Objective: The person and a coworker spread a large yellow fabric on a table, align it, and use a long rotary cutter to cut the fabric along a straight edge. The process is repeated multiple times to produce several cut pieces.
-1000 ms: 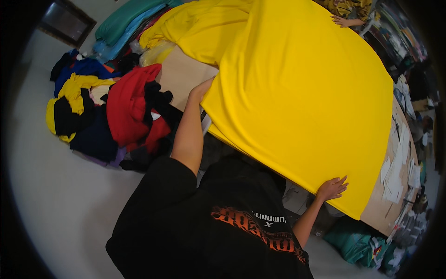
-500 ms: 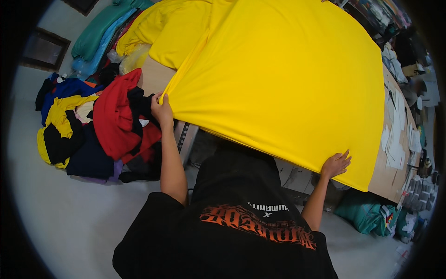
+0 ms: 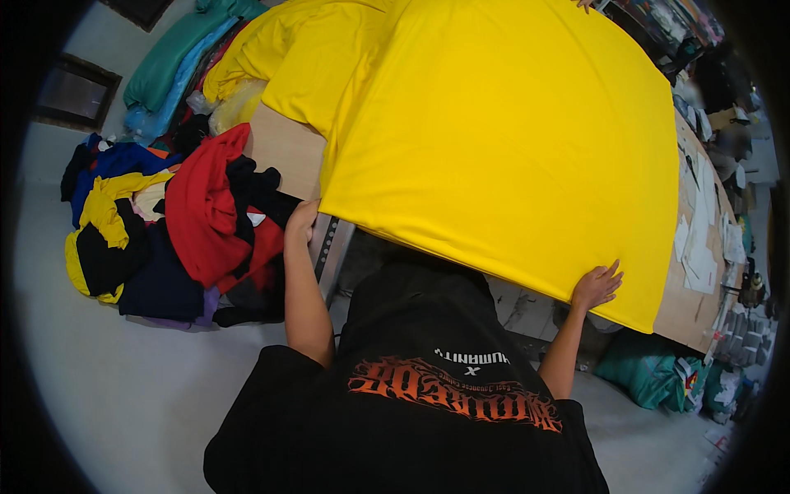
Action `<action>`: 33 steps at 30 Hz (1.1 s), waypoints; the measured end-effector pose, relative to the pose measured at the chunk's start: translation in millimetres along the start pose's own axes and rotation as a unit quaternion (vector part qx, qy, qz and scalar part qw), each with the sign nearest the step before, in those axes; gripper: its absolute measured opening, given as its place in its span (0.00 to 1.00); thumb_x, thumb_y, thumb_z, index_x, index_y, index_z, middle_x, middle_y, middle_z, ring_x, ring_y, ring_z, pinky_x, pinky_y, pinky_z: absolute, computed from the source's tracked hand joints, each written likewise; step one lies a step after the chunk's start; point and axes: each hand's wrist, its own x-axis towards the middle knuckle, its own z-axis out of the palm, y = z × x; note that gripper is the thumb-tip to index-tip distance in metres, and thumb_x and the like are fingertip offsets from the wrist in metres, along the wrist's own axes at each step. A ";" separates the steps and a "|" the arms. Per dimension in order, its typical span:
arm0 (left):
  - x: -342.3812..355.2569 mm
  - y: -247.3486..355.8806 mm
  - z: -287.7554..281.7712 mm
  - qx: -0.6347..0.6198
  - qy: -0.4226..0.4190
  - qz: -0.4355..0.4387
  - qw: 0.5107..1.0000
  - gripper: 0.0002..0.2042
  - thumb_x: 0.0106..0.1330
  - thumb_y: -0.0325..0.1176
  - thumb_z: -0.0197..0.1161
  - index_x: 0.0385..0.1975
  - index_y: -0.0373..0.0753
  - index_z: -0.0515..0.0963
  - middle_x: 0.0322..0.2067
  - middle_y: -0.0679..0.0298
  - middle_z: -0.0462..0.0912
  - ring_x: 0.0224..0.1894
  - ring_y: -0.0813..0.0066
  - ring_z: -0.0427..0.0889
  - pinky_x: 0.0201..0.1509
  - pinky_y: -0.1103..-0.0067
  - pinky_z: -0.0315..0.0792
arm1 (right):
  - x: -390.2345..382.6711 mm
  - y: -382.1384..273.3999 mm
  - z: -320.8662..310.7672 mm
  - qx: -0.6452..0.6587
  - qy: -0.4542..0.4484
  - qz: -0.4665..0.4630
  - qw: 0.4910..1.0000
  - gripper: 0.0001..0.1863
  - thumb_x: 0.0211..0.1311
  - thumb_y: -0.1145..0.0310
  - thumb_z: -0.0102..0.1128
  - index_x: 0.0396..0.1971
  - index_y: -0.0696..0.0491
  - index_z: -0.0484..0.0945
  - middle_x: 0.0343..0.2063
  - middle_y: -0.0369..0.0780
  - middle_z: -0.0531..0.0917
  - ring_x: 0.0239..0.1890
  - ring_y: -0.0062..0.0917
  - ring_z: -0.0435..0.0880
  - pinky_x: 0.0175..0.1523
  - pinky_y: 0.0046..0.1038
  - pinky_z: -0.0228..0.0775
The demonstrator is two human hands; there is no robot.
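Observation:
A broad sheet of yellow fabric (image 3: 502, 156) lies over the table, its near edge running along the front. My left hand (image 3: 302, 222) is at the near left corner of the sheet, by the table edge. Its fingers curl inward and are partly hidden, so what they grip does not show. Near the front right corner, my right hand (image 3: 598, 286) rests flat on the fabric with its fingers spread. More yellow fabric (image 3: 309, 78) lies bunched behind, toward the far left.
A heap of clothes with a red garment (image 3: 200, 206) on it stands to the left. Bare tabletop (image 3: 288, 152) shows beside it. Another person's hand (image 3: 584, 4) touches the far edge. Paper pieces (image 3: 699, 239) lie at right; green sacks (image 3: 646, 370) sit below.
My left hand has moved down and slightly right to the table edge. The fabric's left corner has shifted right and its gathered fold has flattened, baring more tabletop. My right hand stays almost in place.

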 end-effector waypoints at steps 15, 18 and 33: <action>-47.7 16.6 -24.7 0.029 0.179 0.194 0.964 0.14 0.69 0.46 0.66 0.34 0.42 0.79 0.17 0.76 0.66 0.16 0.89 0.59 0.19 0.84 0.49 | 4.0 1.7 0.4 -0.009 0.000 -0.005 1.000 0.27 0.78 0.53 0.35 0.74 0.39 0.58 0.75 0.48 0.56 0.76 0.45 0.53 0.74 0.60 0.41; -21.3 -13.2 -12.2 -0.003 0.067 0.147 0.987 0.12 0.71 0.41 0.64 0.40 0.37 0.81 0.25 0.69 0.79 0.23 0.83 0.74 0.27 0.82 0.66 | 3.1 -0.5 -3.0 -0.005 0.007 -0.005 1.000 0.27 0.78 0.53 0.35 0.74 0.40 0.57 0.75 0.48 0.55 0.76 0.46 0.52 0.74 0.60 0.40; -3.3 -22.5 -2.5 0.007 0.077 0.188 0.979 0.13 0.73 0.36 0.62 0.41 0.28 0.81 0.32 0.65 0.84 0.31 0.83 0.77 0.36 0.80 0.69 | 1.3 -14.6 -19.7 0.001 -0.002 0.012 1.000 0.27 0.77 0.57 0.40 0.73 0.44 0.60 0.74 0.50 0.57 0.76 0.47 0.53 0.75 0.57 0.42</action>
